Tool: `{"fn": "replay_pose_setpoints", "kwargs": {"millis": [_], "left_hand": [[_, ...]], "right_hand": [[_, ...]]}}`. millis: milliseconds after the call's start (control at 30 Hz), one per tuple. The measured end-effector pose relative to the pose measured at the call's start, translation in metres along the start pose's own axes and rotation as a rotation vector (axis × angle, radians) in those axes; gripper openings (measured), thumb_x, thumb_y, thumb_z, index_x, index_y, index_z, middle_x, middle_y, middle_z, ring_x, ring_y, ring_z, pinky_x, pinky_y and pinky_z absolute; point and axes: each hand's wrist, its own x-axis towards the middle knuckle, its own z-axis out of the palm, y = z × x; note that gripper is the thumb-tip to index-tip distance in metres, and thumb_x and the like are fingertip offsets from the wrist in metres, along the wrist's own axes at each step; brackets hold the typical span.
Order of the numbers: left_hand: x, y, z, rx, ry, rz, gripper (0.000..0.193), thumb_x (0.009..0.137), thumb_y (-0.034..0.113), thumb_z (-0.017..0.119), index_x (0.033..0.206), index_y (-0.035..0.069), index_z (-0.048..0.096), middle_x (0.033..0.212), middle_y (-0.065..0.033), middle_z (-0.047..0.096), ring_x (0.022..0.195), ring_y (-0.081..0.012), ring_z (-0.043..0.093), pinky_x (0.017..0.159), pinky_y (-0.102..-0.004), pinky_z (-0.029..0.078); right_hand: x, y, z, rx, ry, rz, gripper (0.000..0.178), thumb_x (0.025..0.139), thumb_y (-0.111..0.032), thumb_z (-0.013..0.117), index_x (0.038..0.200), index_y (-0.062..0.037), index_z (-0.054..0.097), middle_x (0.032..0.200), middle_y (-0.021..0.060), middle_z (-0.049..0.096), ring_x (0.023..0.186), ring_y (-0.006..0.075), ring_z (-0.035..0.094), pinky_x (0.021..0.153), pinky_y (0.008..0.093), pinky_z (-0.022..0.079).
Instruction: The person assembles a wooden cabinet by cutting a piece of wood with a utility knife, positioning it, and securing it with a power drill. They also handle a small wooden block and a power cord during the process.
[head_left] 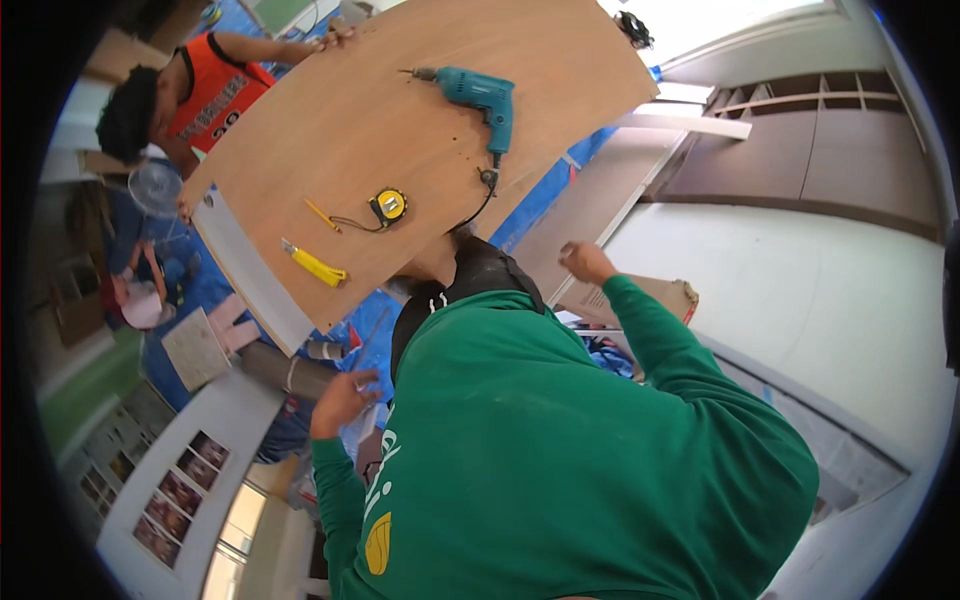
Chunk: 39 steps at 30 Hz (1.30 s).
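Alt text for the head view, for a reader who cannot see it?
A large plywood board, with a green-sleeved person ducked beneath it, is gripped at its far edge by a person in orange. On it lie a blue drill, tape measure, pencil and yellow knife.

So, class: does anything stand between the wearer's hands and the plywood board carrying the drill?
Yes: a person in a green sweatshirt fills the space in front, back to the camera, head at the near edge of the plywood board. The wearer's own hands are not in view.
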Motion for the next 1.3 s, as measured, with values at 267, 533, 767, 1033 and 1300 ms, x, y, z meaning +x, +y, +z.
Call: {"fn": "replay_pose_setpoints", "kwargs": {"millis": [267,533,767,1033,1300], "left_hand": [[0.107,0.012,-0.035,0.208,0.487,0.207,0.056,0.091,0.021,0.077,0.141,-0.001,0.062,0.141,-0.0287,0.062,0.132,-0.0446,0.059,0.110,-0.0485,0.048],[0.124,0.029,-0.015,0.486,0.341,0.270,0.059,0.087,0.019,0.081,0.141,0.003,0.063,0.152,-0.0284,0.053,0.139,-0.0459,0.051,0.116,-0.0478,0.044],[0.107,0.014,-0.005,0.320,0.373,0.344,0.052,0.092,0.025,0.077,0.138,0.003,0.065,0.145,-0.0262,0.060,0.129,-0.0453,0.059,0.108,-0.0487,0.050],[0.051,-0.006,0.017,0.092,0.497,0.190,0.043,0.097,0.028,0.073,0.132,0.004,0.069,0.125,-0.0239,0.072,0.117,-0.0418,0.067,0.103,-0.0484,0.052],[0.008,-0.062,0.094,-0.273,0.736,-0.152,0.043,0.098,0.030,0.071,0.129,0.000,0.072,0.122,-0.0214,0.075,0.112,-0.0360,0.073,0.097,-0.0433,0.057]], "right_hand": [[0.031,0.048,0.033,0.568,0.033,0.249,0.029,0.097,-0.024,0.061,0.103,0.0010,0.074,0.082,0.0189,0.076,0.071,0.0259,0.076,0.061,0.0406,0.062],[0.001,0.096,0.175,-0.218,-0.124,-0.292,0.027,0.098,-0.026,0.063,0.096,-0.0027,0.077,0.090,0.0146,0.079,0.074,0.0259,0.078,0.061,0.0384,0.064],[-0.062,0.041,0.151,0.482,-0.455,0.501,0.029,0.099,-0.029,0.068,0.109,-0.0048,0.079,0.111,0.0131,0.078,0.091,0.0226,0.079,0.068,0.0378,0.066],[0.031,0.082,0.134,-0.061,-0.216,-0.198,0.020,0.089,-0.019,0.070,0.106,-0.0099,0.077,0.105,0.0124,0.078,0.097,0.0321,0.075,0.084,0.0435,0.063],[0.092,-0.136,0.010,0.172,-0.106,-0.243,0.035,0.097,-0.035,0.068,0.109,-0.0033,0.075,0.086,0.0168,0.077,0.076,0.0325,0.074,0.070,0.0414,0.058]]}}
